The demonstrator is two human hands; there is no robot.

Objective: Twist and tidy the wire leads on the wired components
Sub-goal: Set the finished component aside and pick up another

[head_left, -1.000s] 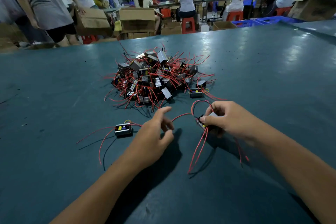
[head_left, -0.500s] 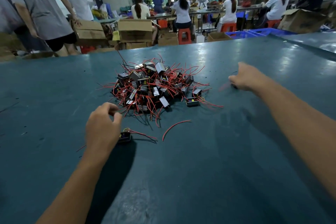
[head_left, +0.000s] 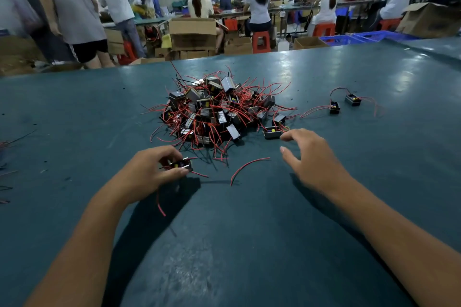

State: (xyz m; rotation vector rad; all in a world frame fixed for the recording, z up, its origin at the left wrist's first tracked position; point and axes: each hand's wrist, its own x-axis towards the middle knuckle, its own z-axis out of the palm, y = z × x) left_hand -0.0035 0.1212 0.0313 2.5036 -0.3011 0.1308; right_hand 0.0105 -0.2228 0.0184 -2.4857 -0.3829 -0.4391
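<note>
A pile of small black components with red wire leads (head_left: 219, 109) lies in the middle of the teal table (head_left: 249, 244). My left hand (head_left: 147, 172) grips one black component (head_left: 183, 165) just in front of the pile, its red leads trailing below and to the right. My right hand (head_left: 311, 159) hovers empty with fingers spread, its fingertips close to a lone black component (head_left: 272, 132) at the pile's right edge. Two components (head_left: 344, 103) lie apart at the far right with their leads curled.
A loose red wire (head_left: 247, 167) lies between my hands. Stray wires (head_left: 5, 172) lie at the table's left edge. Beyond the far edge stand cardboard boxes (head_left: 193, 32), blue crates (head_left: 359, 38), red stools and several people at benches.
My right hand set its component down at the far right and came back toward the pile, now empty. My left hand took hold of the lone component in front of the pile.
</note>
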